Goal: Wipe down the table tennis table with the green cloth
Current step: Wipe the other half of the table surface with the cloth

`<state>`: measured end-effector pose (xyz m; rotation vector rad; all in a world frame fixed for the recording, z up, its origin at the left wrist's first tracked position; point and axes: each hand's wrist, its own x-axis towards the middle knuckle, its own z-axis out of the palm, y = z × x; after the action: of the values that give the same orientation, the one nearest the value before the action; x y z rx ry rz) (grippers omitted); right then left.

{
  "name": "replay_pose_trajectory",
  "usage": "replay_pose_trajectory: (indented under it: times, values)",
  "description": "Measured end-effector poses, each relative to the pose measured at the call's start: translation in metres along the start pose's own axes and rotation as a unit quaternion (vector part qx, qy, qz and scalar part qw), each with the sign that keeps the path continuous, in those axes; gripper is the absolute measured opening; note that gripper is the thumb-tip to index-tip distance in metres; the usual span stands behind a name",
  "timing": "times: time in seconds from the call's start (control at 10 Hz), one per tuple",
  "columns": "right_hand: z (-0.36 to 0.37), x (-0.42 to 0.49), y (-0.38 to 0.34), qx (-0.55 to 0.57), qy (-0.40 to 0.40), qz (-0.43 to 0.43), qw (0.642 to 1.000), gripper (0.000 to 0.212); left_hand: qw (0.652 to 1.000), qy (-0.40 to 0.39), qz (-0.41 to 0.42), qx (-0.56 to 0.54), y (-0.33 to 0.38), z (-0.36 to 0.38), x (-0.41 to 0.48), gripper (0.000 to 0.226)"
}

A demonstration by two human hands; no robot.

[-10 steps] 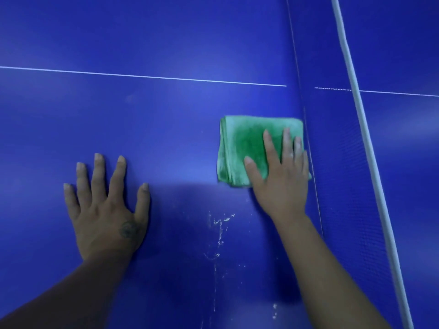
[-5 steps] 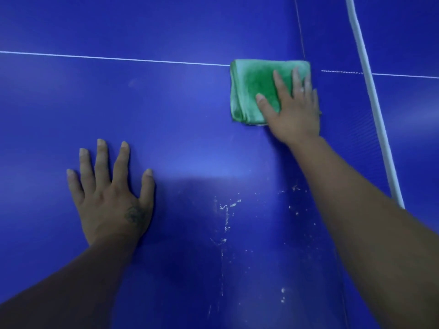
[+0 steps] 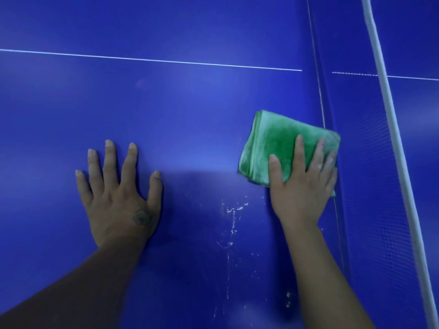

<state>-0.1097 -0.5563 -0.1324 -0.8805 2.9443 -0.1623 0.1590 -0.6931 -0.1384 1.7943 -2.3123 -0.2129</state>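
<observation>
A folded green cloth lies flat on the blue table tennis table, close to the net. My right hand presses down on the cloth's near right part with straight fingers. My left hand rests flat on the bare table surface to the left, fingers spread. White smears and specks mark the table between my two hands, just below the cloth.
The net with its white top band runs up the right side of the view. A thin white centre line crosses the table beyond my hands.
My right hand slid the cloth away to the white line, then pulled it back toward me along the net. The left hand stayed planted on the table.
</observation>
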Motion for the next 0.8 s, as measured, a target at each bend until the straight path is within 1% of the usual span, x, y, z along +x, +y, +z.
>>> replay_pose_trajectory:
  times: [0.1, 0.2, 0.3, 0.4, 0.5, 0.6, 0.7, 0.8]
  values:
    - [0.003, 0.032, -0.027, 0.015, 0.003, 0.028, 0.999, 0.081, 1.0, -0.005, 0.001, 0.002, 0.0, 0.0, 0.0, 0.074]
    - [0.009, 0.065, -0.058, 0.032, 0.001, 0.029, 0.999, 0.082, 1.0, -0.006, 0.002, 0.005, 0.001, 0.0, 0.0, 0.074]
    - [0.014, 0.083, -0.087, 0.034, -0.014, -0.006, 0.999, 0.082, 1.0, -0.001, 0.001, 0.007, 0.0, 0.001, 0.0, 0.074]
    - [0.015, 0.074, -0.098, 0.026, -0.027, -0.062, 0.997, 0.081, 1.0, 0.012, 0.006, 0.007, -0.001, 0.003, 0.0, 0.072]
    - [0.015, 0.036, -0.088, 0.012, -0.013, -0.154, 0.988, 0.078, 1.0, 0.019, 0.006, 0.005, -0.001, 0.004, 0.0, 0.071]
    - [0.015, -0.011, -0.062, 0.013, -0.013, -0.246, 0.969, 0.075, 1.0, 0.021, 0.004, 0.004, -0.001, 0.004, 0.0, 0.072]
    - [0.015, -0.051, -0.033, 0.031, -0.021, -0.281, 0.959, 0.075, 1.0, 0.02, 0.005, 0.006, -0.003, 0.005, 0.0, 0.072]
    - [0.015, -0.06, -0.023, 0.032, -0.019, -0.284, 0.958, 0.075, 1.0, 0.02, 0.004, 0.006, -0.004, 0.006, -0.001, 0.072]
